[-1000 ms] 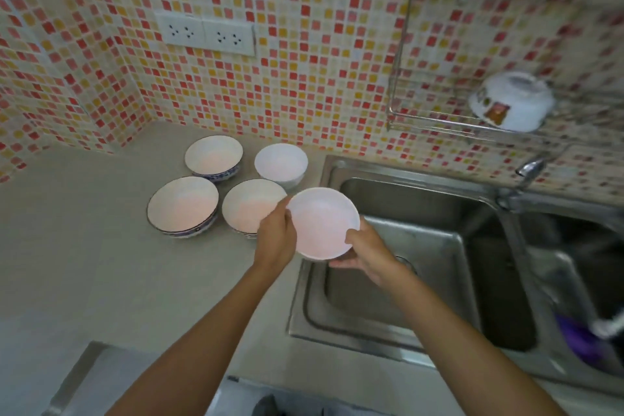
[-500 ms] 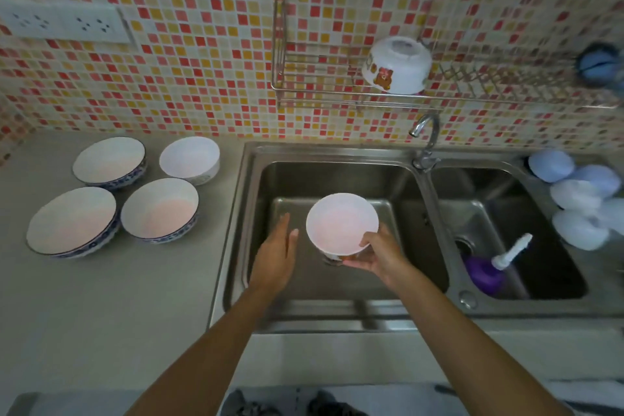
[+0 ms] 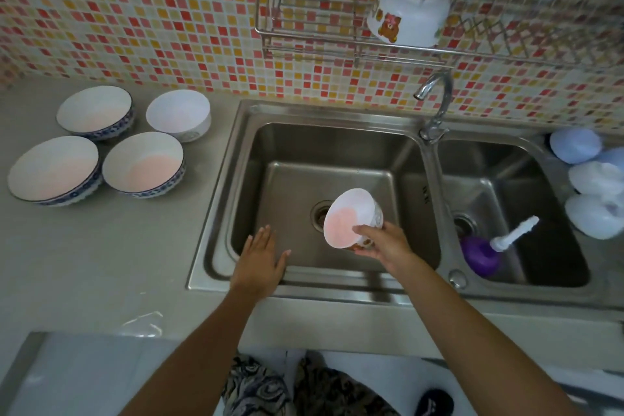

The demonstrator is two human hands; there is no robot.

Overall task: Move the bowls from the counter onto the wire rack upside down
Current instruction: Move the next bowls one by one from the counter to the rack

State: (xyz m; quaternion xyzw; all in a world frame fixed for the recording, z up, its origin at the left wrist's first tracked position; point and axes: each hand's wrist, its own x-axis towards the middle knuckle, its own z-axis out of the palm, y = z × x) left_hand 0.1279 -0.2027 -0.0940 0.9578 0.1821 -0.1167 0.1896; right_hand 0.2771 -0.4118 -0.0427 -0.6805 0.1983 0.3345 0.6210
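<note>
Head view: your right hand (image 3: 388, 245) is holding a white bowl (image 3: 351, 218) over the left basin of the steel sink (image 3: 236, 159), just above the drain. The bowl is tipping onto its side, its pinkish inside facing toward the left and toward you, and a printed picture is showing on its outer wall near your palm. Your right fingers (image 3: 366, 230) are curling around the lower rim and wall, closed on the bowl. Your left hand (image 3: 260, 258) is hovering flat over the sink's front left corner, fingers spread wide and gripping nothing, well apart from the bowl. Four more bowls are sitting upright on the desk (image 3: 101, 263) left of the sink: a wide blue-patterned bowl (image 3: 54, 169) at the far left, a second patterned bowl (image 3: 143, 164) just beside it, a third patterned bowl (image 3: 94, 111) behind those, and a plain white bowl (image 3: 178, 114) nearest the sink's back corner. On the wall, the wire rack (image 3: 320, 37) is carrying one upside-down bowl (image 3: 410, 12) with a bear print, leaning slightly. The faucet (image 3: 435, 105) is standing between the two basins. A purple brush (image 3: 483, 253) with a white handle is lying in the right basin. Several pale rounded objects (image 3: 589, 186) are clustering at the sink's right edge; what they are cannot be told.
</note>
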